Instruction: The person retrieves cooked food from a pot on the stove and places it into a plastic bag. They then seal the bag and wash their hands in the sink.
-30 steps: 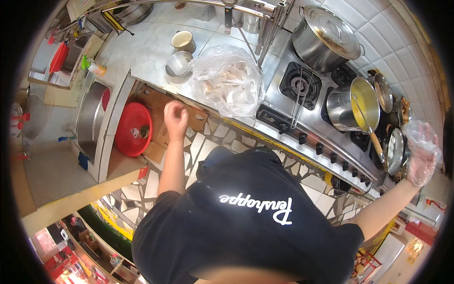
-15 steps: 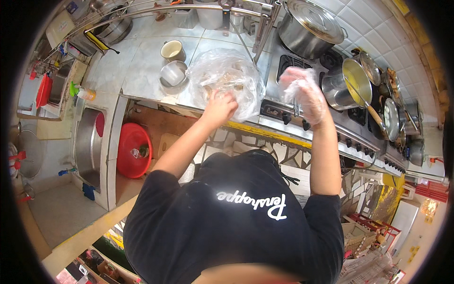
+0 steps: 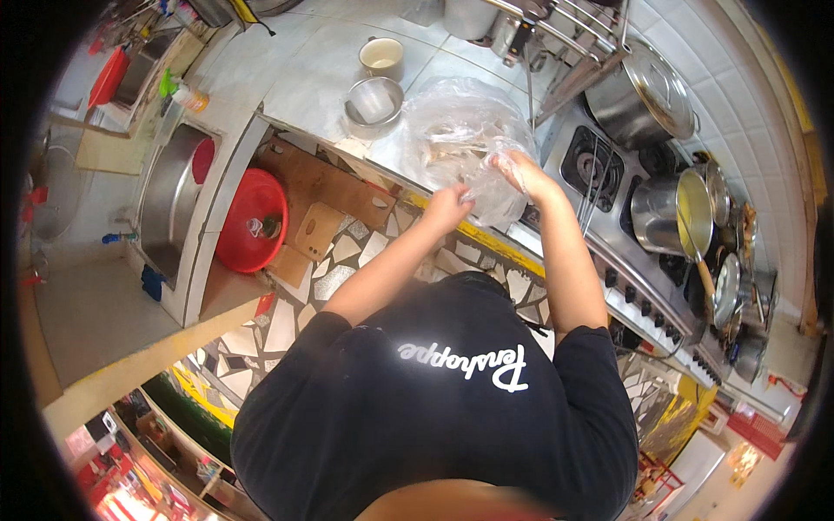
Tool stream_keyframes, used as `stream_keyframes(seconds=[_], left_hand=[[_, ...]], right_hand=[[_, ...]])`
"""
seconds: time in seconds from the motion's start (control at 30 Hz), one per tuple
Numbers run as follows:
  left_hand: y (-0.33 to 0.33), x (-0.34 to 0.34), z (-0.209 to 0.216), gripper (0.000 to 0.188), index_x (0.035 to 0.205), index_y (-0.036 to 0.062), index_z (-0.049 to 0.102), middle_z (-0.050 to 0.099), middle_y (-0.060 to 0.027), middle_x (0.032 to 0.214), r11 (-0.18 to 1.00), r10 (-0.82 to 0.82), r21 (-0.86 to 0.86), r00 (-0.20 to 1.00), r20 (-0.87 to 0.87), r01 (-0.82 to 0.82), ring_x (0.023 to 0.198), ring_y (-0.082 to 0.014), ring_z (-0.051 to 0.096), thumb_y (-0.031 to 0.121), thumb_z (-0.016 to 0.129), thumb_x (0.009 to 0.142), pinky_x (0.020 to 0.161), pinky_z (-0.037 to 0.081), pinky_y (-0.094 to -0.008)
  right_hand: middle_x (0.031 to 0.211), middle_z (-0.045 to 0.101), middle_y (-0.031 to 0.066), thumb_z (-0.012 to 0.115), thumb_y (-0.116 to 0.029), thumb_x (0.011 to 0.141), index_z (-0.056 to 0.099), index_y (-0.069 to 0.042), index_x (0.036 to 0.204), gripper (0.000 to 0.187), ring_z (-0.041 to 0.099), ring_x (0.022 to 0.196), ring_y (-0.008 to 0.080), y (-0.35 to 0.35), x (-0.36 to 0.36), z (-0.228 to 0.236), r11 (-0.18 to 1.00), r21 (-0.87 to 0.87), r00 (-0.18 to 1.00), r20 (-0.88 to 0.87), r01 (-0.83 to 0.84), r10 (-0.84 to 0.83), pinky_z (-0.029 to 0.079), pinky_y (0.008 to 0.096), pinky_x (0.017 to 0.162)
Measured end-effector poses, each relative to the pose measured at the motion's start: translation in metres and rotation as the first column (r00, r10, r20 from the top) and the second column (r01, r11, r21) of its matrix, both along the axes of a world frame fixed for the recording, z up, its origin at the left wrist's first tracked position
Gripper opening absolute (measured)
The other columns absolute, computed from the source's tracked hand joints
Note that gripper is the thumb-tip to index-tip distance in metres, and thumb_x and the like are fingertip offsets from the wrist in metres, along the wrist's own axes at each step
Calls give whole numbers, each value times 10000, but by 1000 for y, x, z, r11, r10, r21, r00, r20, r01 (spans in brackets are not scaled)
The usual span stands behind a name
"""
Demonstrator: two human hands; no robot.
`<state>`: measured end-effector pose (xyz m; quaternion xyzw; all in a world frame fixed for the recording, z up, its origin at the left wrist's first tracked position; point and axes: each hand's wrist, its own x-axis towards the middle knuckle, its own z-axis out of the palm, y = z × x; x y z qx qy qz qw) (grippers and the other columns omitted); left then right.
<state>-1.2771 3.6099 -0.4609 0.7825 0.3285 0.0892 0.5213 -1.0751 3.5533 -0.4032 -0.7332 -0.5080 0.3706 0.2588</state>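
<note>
A clear plastic bag point(image 3: 460, 100) lies on the tiled counter at its front edge, with pale brownish contents that I cannot make out. My left hand point(image 3: 448, 207) is closed on the near edge of the bag, pinching the plastic. My right hand point(image 3: 521, 176), in a clear plastic glove, reaches to the right side of the bag's mouth; its fingers are partly hidden by the crumpled plastic. Left of the bag stand a metal bowl point(image 3: 357, 116) with a pale cup point(image 3: 375, 99) tipped in it, and a beige mug point(image 3: 382, 57).
To the right is a gas stove point(image 3: 599, 165) with a large lidded pot point(image 3: 643, 91) and an open pot point(image 3: 665, 217) holding yellow liquid and a wooden-handled utensil. A metal rack point(image 3: 582, 65) overhangs the counter. At left are a sink point(image 3: 169, 204) and a red basin point(image 3: 230, 243).
My right hand has come left and down from above the stove to the bag. My left hand has moved to the bag's near edge. The view has shifted.
</note>
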Motion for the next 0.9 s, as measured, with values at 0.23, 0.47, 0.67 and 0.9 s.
stream_keyframes(seconds=[0.23,0.47,0.67,0.9], left_hand=[[-36,-126,-58,279,1112,50,608,630,-31,977,767,-348,-537,931,112,351,918,-102,565,161,645,859,821,459,-277],[0,-121,-67,403,1097,52,441,505,-57,1037,800,374,-502,927,-14,-330,1024,-164,491,-4,622,741,858,433,-295],[33,-13,-4,365,1041,81,610,501,-190,1214,709,-49,696,976,214,-117,1038,-380,537,148,673,688,899,435,-443],[119,32,45,670,1292,139,480,437,-151,1298,845,-110,524,994,-22,105,1076,-346,533,8,606,646,861,470,-401]], right_hand=[[1175,571,194,687,-318,730,549,-7,1165,552,529,1113,352,44,24,-3,968,214,915,351,129,-199,405,381,958],[1022,634,198,656,-214,664,612,-70,1058,422,602,981,343,38,-27,-5,993,-122,865,498,-7,67,475,436,848],[1083,607,225,720,-333,617,595,-16,1095,587,572,1037,361,50,-30,10,993,99,917,387,59,-93,449,409,891],[1253,529,198,734,-334,628,527,-26,1223,701,488,1181,329,22,14,67,992,113,963,267,-50,18,377,392,995]])
